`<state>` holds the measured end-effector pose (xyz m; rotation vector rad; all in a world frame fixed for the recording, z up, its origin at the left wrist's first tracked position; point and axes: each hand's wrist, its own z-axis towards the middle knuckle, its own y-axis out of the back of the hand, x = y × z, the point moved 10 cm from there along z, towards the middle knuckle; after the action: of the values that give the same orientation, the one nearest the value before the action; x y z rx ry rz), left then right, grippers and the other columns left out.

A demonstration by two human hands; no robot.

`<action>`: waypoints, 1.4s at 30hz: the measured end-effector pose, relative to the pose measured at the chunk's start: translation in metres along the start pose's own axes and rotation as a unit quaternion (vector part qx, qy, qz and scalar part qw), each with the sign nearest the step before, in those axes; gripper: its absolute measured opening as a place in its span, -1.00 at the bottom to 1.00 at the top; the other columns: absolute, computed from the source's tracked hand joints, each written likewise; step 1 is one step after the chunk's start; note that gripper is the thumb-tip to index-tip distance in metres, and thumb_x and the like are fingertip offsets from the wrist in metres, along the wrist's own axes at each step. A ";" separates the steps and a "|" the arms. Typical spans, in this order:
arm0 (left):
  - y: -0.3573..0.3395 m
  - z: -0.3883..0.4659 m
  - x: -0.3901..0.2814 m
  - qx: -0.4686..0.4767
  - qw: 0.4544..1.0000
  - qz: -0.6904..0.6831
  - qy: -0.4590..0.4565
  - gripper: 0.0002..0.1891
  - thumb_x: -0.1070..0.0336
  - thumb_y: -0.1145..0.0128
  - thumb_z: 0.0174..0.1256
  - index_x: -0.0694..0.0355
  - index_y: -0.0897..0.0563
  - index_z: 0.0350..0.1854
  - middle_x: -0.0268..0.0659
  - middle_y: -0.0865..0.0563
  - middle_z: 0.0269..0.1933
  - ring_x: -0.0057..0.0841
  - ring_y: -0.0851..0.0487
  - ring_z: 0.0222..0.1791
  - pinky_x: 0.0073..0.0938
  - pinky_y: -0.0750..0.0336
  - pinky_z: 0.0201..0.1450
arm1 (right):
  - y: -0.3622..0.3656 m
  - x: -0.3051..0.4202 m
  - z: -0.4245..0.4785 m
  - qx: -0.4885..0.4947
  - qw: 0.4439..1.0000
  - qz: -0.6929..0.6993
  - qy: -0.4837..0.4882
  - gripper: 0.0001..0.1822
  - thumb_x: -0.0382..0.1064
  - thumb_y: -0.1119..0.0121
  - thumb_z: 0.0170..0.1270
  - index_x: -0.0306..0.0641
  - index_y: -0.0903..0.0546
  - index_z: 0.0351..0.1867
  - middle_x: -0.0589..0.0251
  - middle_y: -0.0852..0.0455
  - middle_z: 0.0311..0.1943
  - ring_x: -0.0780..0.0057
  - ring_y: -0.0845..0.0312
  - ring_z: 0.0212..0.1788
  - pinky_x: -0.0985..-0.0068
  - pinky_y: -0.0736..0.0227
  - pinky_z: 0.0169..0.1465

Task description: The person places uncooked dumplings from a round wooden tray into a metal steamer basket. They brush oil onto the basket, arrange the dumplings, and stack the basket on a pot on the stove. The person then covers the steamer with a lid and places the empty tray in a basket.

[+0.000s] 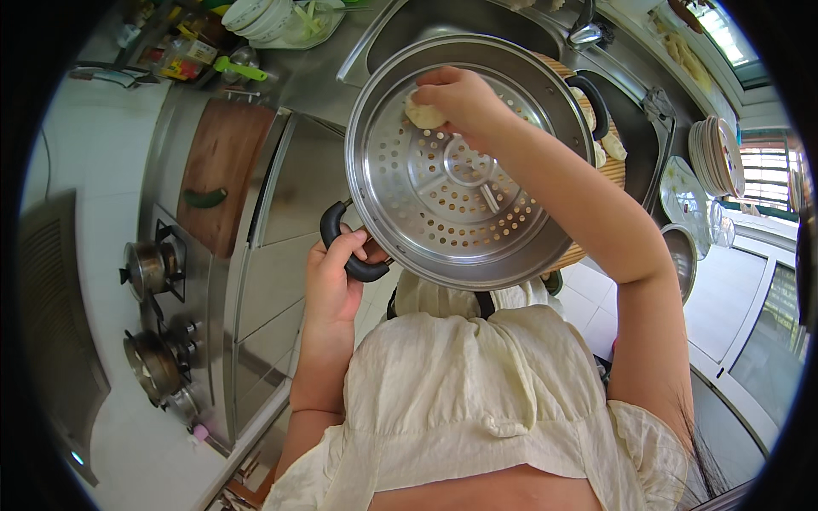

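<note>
A round stainless steel steamer pot (460, 211) with a perforated bottom is before me, one black handle at its lower left and another at its upper right. My left hand (342, 262) grips the lower left handle. Inside the steamer, my right hand (463, 105) has its fingers on a pale dough bun (424, 112) near the upper left of the perforated bottom. Whether the bun touches the metal I cannot tell. Under the steamer shows a slatted bamboo tray (616, 174), with several pale dough pieces (613, 147) at its right side, partly hidden by the steamer.
A double sink (460, 19) with a faucet (585, 35) lies behind the steamer. At left are a wooden cutting board (223, 160) with a green cucumber (204, 198), and a stove with pots (148, 268). Stacked plates (709, 153) stand at right, stacked bowls (255, 19) at upper left.
</note>
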<state>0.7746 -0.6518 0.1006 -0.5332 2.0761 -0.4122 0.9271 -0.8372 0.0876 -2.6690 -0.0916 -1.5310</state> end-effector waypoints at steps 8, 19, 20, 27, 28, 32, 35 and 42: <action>0.006 -0.007 0.000 -0.010 1.000 -0.003 -0.005 -0.80 0.44 -0.04 0.12 0.28 -0.40 -0.65 -0.11 -0.63 -0.35 -0.27 -0.66 -0.31 -0.27 -0.57 -0.17 | -0.029 0.024 -0.003 -0.056 0.947 -0.294 0.118 -0.46 -0.26 -0.20 -0.01 -0.41 -0.38 0.05 -0.14 -0.43 0.00 0.03 -0.41 0.03 0.34 -0.40 0.06; 0.022 -0.016 -0.010 -0.052 0.998 -0.030 -0.015 -0.81 0.40 -0.08 0.08 0.18 -0.36 -0.63 -0.35 -0.47 -0.52 -0.55 -0.42 -0.44 -0.53 -0.34 -0.30 | -0.035 0.079 -0.047 -0.069 0.897 -0.305 0.313 -0.61 -0.32 -0.19 0.02 -0.32 -0.48 -0.06 -0.01 -0.43 -0.03 0.09 -0.39 0.04 0.35 -0.37 0.05; 0.032 -0.017 -0.013 -0.071 0.996 -0.044 -0.029 -0.80 0.40 -0.08 0.07 0.19 -0.35 -0.65 -0.31 -0.47 -0.53 -0.54 -0.42 -0.47 -0.52 -0.33 -0.36 | -0.026 0.097 -0.063 -0.089 0.867 -0.305 0.383 -0.62 -0.32 -0.20 0.02 -0.26 -0.51 -0.06 0.06 -0.48 -0.07 0.19 -0.44 0.00 0.40 -0.42 -0.01; 0.064 -0.033 -0.025 -0.108 0.989 -0.072 -0.071 -0.79 0.38 -0.04 0.15 0.20 -0.37 -0.64 -0.34 -0.44 -0.52 -0.53 -0.36 -0.45 -0.52 -0.29 -0.30 | 0.210 0.100 -0.142 -0.450 0.783 -0.232 0.362 -0.71 -0.28 -0.19 0.11 -0.30 -0.58 -0.12 0.23 -0.68 -0.23 0.54 -0.56 -0.13 0.59 -0.41 -0.05; 0.064 -0.035 -0.028 -0.102 0.990 -0.066 -0.074 -0.78 0.38 -0.05 0.14 0.20 -0.37 -0.65 -0.33 -0.45 -0.51 -0.52 -0.37 -0.45 -0.52 -0.29 -0.29 | 0.265 0.067 -0.132 -0.498 0.744 -0.287 0.343 -0.71 -0.17 -0.19 0.06 -0.25 -0.61 -0.20 0.13 -0.69 -0.27 0.34 -0.61 -0.21 0.50 -0.44 -0.08; 0.076 -0.042 -0.037 -0.127 0.986 -0.057 -0.091 -0.75 0.39 -0.09 0.11 0.20 -0.36 -0.69 -0.30 -0.51 -0.46 -0.50 -0.40 -0.41 -0.51 -0.31 -0.24 | 0.394 -0.094 -0.079 -0.493 0.812 -0.290 0.116 -0.60 -0.07 -0.17 0.03 -0.30 -0.60 -0.16 0.07 -0.66 -0.20 0.26 -0.58 -0.11 0.44 -0.41 -0.01; 0.086 -0.047 -0.038 -0.150 0.982 -0.055 -0.103 -0.74 0.40 -0.11 0.09 0.19 -0.36 -0.70 -0.28 -0.53 -0.43 -0.48 -0.42 -0.39 -0.51 -0.32 -0.20 | 0.392 -0.127 -0.072 -0.463 0.802 -0.371 0.067 -0.49 -0.04 -0.13 0.06 -0.29 -0.52 0.01 0.02 -0.64 -0.14 0.19 -0.54 -0.05 0.42 -0.38 0.05; 0.089 -0.051 -0.037 -0.164 0.978 -0.069 -0.110 -0.75 0.43 -0.09 0.11 0.21 -0.36 -0.70 -0.28 -0.52 -0.46 -0.47 -0.44 -0.38 -0.48 -0.35 -0.17 | 0.373 -0.126 -0.063 -0.417 0.823 -0.375 -0.088 -0.52 -0.05 -0.07 0.08 -0.27 -0.53 0.01 0.04 -0.63 -0.10 0.19 -0.53 -0.02 0.40 -0.38 0.05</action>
<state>0.7303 -0.5526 0.1099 -0.8810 1.9052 -0.0808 0.8406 -1.2165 0.0010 -3.7875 -0.7221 -1.7797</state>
